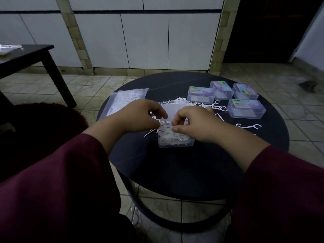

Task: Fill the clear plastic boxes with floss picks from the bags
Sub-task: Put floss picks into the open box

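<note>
Centrally, open box [175, 140] of floss picks [169, 133]

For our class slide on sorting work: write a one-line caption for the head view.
Both hands, left hand and right hand, tuck floss picks into an open clear box.

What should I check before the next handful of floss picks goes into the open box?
1. Open box upright on the round table: ok.
2. Lid clear of the opening: ok, tilted back.
3. Room left in the box: cannot tell.
4. Left hand and right hand over the box, pinching picks: ok.
5. Loose picks gathered: not ok, scattered.
6. Four closed boxes out of the way: ok.
</note>
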